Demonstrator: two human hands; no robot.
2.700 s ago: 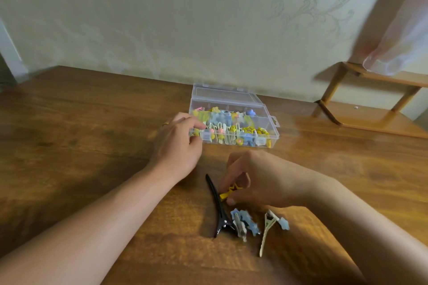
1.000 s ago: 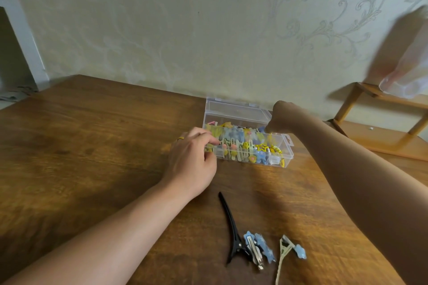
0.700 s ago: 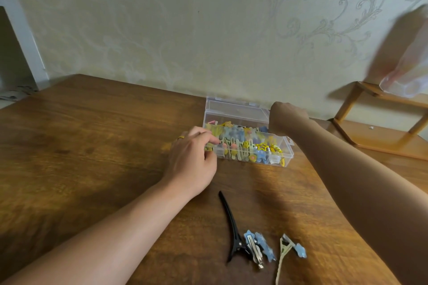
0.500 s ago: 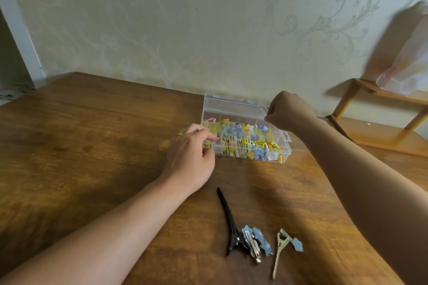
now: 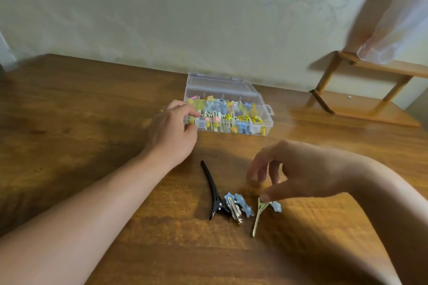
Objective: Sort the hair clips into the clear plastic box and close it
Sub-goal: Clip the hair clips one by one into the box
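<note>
— So where was the clear plastic box (image 5: 228, 115) when we looked down?

— Far side of the wooden tabletop (image 5: 76, 122), near the wall. Its lid (image 5: 221, 83) lay folded back behind it, and the compartments were packed with yellow, blue and pink clips.

— And our left hand (image 5: 172, 132)?

— It rested at the box's left end, fingers (image 5: 190, 112) curled around the corner, thumb against the front wall, holding the box there.

— What about the loose clips?

— Three lay on the tabletop nearer us. A long black clip (image 5: 213, 192) sat on the left, its hinge end touching a blue flower clip (image 5: 237, 207) just beside it. A pale green clip (image 5: 259, 216) with a small blue ornament lay on the right.

— Our right hand (image 5: 298, 169)?

— It hovered above that pale green clip. The thumb tip sat right at the clip's upper end, the other fingers (image 5: 257, 170) spread loosely above, blurred. The hand looked parted, not closed on anything, though we could not tell whether the thumb truly touched the clip.

— Anything else?

— A small wooden shelf (image 5: 370, 90) stood at the right, by the wall.
</note>
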